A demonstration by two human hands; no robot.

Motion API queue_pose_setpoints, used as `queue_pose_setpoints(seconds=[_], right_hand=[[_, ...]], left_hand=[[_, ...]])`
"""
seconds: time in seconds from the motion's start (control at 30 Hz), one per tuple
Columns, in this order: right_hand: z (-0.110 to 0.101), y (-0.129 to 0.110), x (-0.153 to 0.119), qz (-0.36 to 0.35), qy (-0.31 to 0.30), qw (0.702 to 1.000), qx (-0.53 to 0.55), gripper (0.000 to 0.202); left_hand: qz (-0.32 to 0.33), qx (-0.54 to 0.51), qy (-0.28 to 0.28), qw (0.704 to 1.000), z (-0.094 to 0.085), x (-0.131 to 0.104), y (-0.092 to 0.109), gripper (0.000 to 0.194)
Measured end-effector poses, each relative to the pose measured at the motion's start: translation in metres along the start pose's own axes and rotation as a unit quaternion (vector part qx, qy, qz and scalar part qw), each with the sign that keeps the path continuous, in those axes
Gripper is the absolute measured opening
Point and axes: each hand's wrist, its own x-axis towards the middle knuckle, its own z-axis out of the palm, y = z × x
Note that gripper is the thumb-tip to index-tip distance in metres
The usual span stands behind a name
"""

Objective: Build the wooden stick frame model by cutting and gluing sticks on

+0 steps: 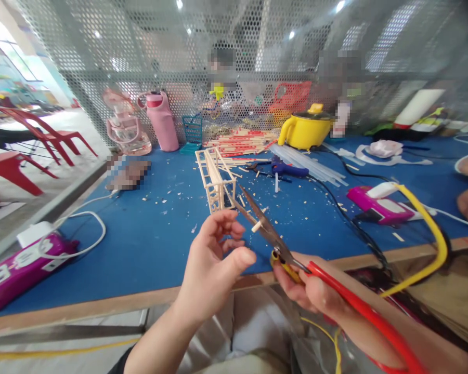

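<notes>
My right hand (310, 288) grips a pair of scissors (275, 239) with red and yellow on the handles; the blades point up and left, parted. A short piece of wooden stick (256, 226) shows against the blades; whether it is pinched or loose I cannot tell. Just left of the blades is my left hand (214, 265), its fingers loosely curled and the thumb apart, with nothing visible in it. Beyond both hands, a small frame of glued wooden sticks (216, 179) stands on the blue tabletop (159, 223).
Loose sticks (242, 143), a blue glue gun (286, 167) and clear glue sticks (312, 163) lie farther back. A yellow pot (308, 130) and a pink bottle (163, 122) stand by the mesh screen. Purple power strips (382, 205) with cables sit at both sides.
</notes>
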Motion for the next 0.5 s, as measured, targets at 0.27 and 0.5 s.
queue_pose_setpoints(seconds=[0.27, 0.5], right_hand=[[0.016, 0.011, 0.004, 0.079, -0.169, 0.975, 0.121, 0.078], [0.032, 0.034, 0.02, 0.04, -0.057, 0.994, 0.082, 0.067]], left_hand=[[-0.184, -0.302, -0.1, 0.93, 0.011, 0.005, 0.0, 0.035], [-0.227, -0.25, -0.059, 0.939, 0.008, 0.0, -0.008, 0.041]])
